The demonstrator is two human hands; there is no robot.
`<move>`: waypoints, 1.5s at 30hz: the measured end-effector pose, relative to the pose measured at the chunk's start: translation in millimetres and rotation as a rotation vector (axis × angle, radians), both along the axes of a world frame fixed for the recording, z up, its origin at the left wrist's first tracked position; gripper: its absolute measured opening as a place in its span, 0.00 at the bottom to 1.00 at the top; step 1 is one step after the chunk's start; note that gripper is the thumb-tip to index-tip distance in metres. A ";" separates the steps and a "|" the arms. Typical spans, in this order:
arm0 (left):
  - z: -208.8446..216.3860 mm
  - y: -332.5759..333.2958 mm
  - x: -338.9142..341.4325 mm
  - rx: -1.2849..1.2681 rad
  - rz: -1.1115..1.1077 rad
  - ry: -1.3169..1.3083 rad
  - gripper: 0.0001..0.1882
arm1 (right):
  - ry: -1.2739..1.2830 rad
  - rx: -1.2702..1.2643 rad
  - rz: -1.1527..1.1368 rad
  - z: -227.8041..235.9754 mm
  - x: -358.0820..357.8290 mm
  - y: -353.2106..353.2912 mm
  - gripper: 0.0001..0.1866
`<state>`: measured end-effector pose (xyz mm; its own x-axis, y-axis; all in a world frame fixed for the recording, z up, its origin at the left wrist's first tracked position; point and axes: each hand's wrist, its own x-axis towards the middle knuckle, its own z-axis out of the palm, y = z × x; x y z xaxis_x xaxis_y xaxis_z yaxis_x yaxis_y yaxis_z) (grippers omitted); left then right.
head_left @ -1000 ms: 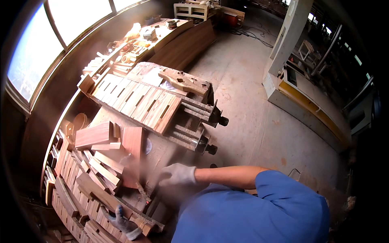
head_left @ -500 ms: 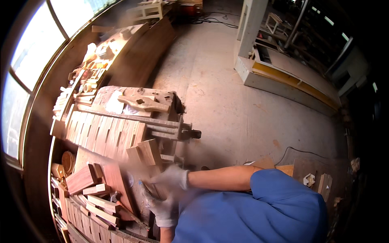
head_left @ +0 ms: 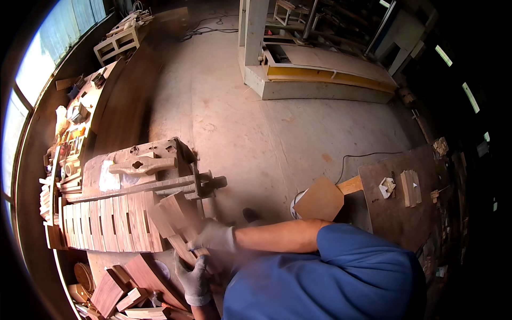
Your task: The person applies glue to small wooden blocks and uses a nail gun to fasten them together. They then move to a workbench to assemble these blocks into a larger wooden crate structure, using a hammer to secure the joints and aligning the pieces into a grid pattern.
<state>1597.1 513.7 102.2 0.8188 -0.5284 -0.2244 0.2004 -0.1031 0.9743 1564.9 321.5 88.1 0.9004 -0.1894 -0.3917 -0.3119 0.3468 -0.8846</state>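
Both hands wear grey work gloves and are close together at the near end of the bench. My right hand (head_left: pixel 216 237) is closed on a short wooden piece (head_left: pixel 182 249), fingers bent over its side. My left hand (head_left: pixel 194 281) is just below, its thumb and fingers around the lower end of the same piece; motion smears the exact contact. Another wooden block (head_left: pixel 173 210) lies just beyond, at the right end of a row of slotted wooden slats (head_left: pixel 109 221) set side by side. Parts of the fingers are hidden behind the wood.
Loose wood offcuts (head_left: pixel 109 290) and a reddish board (head_left: pixel 152 280) lie at the lower left. Behind the slats are a metal clamp bar (head_left: pixel 154 185) and a shaped wooden piece (head_left: pixel 144 165). A brown square panel (head_left: pixel 320 198) and dark board (head_left: pixel 384 186) are at the right.
My view has turned to the right, so the bench appears further left. The wooden piece now shows between my hands, where my left hand's thumb and fingers were apart before.
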 end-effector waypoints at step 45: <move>-100.9 -59.0 124.0 1.214 0.175 -0.853 0.31 | 0.123 0.101 -0.223 -8.3 -5.9 -118.5 0.22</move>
